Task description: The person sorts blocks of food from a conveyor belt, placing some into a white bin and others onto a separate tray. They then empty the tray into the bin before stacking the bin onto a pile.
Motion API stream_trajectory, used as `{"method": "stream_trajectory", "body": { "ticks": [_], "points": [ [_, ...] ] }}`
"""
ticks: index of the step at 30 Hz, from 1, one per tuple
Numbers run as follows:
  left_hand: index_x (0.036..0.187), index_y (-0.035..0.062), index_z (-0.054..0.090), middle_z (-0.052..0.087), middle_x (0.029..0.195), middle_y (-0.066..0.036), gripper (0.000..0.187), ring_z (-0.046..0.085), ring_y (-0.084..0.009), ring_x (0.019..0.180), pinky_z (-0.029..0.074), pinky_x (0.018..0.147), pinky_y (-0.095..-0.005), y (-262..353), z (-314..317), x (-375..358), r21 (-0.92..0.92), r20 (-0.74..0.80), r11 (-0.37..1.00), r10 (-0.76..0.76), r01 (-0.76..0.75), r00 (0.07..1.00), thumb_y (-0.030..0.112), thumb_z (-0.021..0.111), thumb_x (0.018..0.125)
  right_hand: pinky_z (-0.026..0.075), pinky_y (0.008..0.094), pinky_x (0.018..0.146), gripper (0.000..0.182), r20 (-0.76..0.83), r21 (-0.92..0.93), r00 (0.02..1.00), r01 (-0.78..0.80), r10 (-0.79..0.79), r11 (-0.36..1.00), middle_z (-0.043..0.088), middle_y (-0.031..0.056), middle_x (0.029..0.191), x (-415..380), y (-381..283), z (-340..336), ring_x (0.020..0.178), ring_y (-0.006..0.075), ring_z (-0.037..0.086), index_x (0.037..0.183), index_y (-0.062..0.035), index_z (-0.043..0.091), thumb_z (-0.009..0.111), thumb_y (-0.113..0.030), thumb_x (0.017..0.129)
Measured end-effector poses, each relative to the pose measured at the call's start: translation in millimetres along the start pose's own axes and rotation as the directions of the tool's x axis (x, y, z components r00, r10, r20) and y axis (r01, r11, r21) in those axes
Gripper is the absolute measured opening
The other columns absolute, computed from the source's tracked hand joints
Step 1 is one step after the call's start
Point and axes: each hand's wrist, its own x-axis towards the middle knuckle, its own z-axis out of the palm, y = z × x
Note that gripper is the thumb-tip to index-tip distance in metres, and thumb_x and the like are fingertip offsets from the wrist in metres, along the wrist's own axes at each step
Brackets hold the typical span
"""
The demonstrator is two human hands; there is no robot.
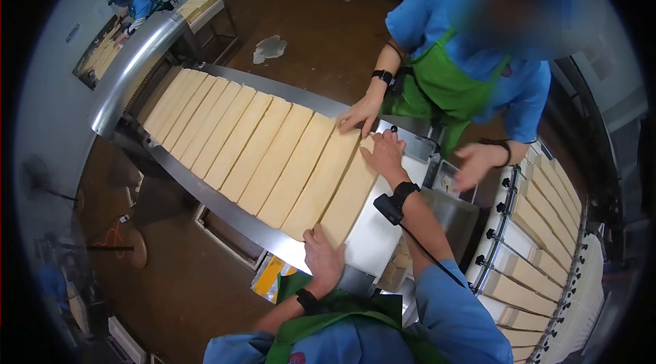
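A long pale yellow plank (351, 199), wood-like in look, lies at the right end of a row of similar planks (263, 152) on the metal-edged conveyor table. My left hand (324, 259) grips its near end, fingertips at the corner. At the far end, my right hand (387, 158) has its fingers bent over the plank's edge. A narrow dark gap separates this plank from its neighbour. Across the table, a co-worker's hand (362, 113) presses on the neighbouring plank's far end, close to my right hand. The co-worker's other hand (475, 164) hangs in the air, blurred.
A white plate (372, 217) borders the held plank on the right. Beyond it are a metal bin (447, 217) and a rack of clamped planks (540, 227). A curved metal hood (140, 67) spans the table's far left end. Another person (140, 5) works beyond it.
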Motion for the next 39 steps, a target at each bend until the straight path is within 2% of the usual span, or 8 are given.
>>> {"method": "stream_trajectory", "body": {
  "ticks": [2,5,15,19,23,31,34,39],
  "points": [
    [0.142,-0.0016,0.039,0.043,0.129,-0.026,0.084,0.055,-0.0476,0.116,0.050,0.093,-0.0529,-1.0,6.1,1.8,0.013,-0.005,1.000,0.024,-0.024,1.000,0.021,0.086,0.077,0.035,0.0528,0.105,0.056,0.153,0.014,0.986,-0.068,0.065,0.998,0.055,0.0149,0.139,-1.8,7.8,-15.7,0.133,0.0319,0.046,0.132,-0.0081,0.066,0.070,-0.044,0.090],
    [0.138,0.0021,0.042,0.045,0.128,-0.026,0.078,0.057,-0.0476,0.112,0.052,0.089,-0.0542,13.8,10.5,0.3,0.080,0.072,0.995,0.058,-0.063,0.996,0.021,0.086,0.076,0.036,0.0497,0.109,0.064,-0.333,-0.132,0.859,0.365,-0.388,0.922,0.050,0.0192,0.151,20.0,150.8,146.8,0.143,0.0332,0.042,0.141,-0.0097,0.062,0.067,-0.049,0.091],
    [0.139,0.0046,0.046,0.061,0.124,-0.023,0.091,0.061,-0.0434,0.111,0.051,0.090,-0.0548,9.2,32.5,15.4,0.283,0.199,0.922,0.213,-0.264,0.957,0.040,0.093,0.069,0.058,0.0523,0.083,0.078,-0.026,0.496,0.928,-0.310,0.371,0.811,0.072,0.0280,0.105,-111.6,131.9,6.1,0.094,0.0465,0.071,0.129,0.0054,0.049,0.074,-0.055,0.087],
    [0.141,0.0055,0.044,0.057,0.130,-0.024,0.092,0.056,-0.0461,0.119,0.047,0.097,-0.0551,32.6,36.8,3.4,0.325,0.171,0.930,0.123,-0.174,0.978,0.038,0.093,0.070,0.054,0.0524,0.087,0.065,-0.331,0.443,0.876,-0.184,0.350,0.878,0.068,0.0255,0.103,-147.4,143.8,26.0,0.099,0.0434,0.066,0.129,-0.0006,0.056,0.075,-0.047,0.087],
    [0.140,0.0070,0.047,0.053,0.133,-0.025,0.088,0.054,-0.0468,0.120,0.046,0.100,-0.0538,58.5,55.9,-24.7,0.285,0.157,0.878,0.353,-0.384,0.922,0.027,0.094,0.068,0.050,0.0509,0.093,0.060,-0.440,0.547,0.711,-0.272,0.548,0.792,0.066,0.0242,0.112,-248.8,166.7,-25.8,0.105,0.0411,0.063,0.130,-0.0011,0.058,0.076,-0.039,0.088],
    [0.146,0.0114,0.049,0.047,0.138,-0.020,0.085,0.047,-0.0442,0.122,0.044,0.102,-0.0523,208.1,91.0,-134.1,-0.098,0.344,0.524,0.816,-0.846,0.465,0.015,0.090,0.071,0.053,0.0483,0.090,0.047,-0.651,0.629,0.006,-0.555,0.759,0.544,0.066,0.0216,0.115,-485.4,281.9,-88.1,0.107,0.0410,0.065,0.124,-0.0027,0.063,0.072,-0.036,0.092],
    [0.146,0.0111,0.049,0.046,0.139,-0.020,0.084,0.047,-0.0449,0.120,0.045,0.100,-0.0524,244.5,91.6,-182.3,-0.182,0.478,0.433,0.824,-0.883,0.305,0.018,0.090,0.073,0.054,0.0495,0.087,0.046,-0.780,0.468,-0.028,-0.688,0.625,0.554,0.069,0.0219,0.118,-555.9,329.0,-68.9,0.103,0.0419,0.067,0.124,-0.0018,0.063,0.070,-0.036,0.095],
    [0.149,0.0105,0.047,0.046,0.138,-0.022,0.078,0.051,-0.0473,0.113,0.047,0.096,-0.0536,264.8,108.3,-220.6,-0.215,0.649,0.379,0.744,-0.900,0.158,0.030,0.084,0.083,0.051,0.0511,0.091,0.059,-0.450,0.505,0.070,-0.803,0.891,0.318,0.073,0.0228,0.110,-593.7,365.2,-72.0,0.098,0.0421,0.070,0.123,0.0011,0.063,0.065,-0.051,0.096]
  ]
}}
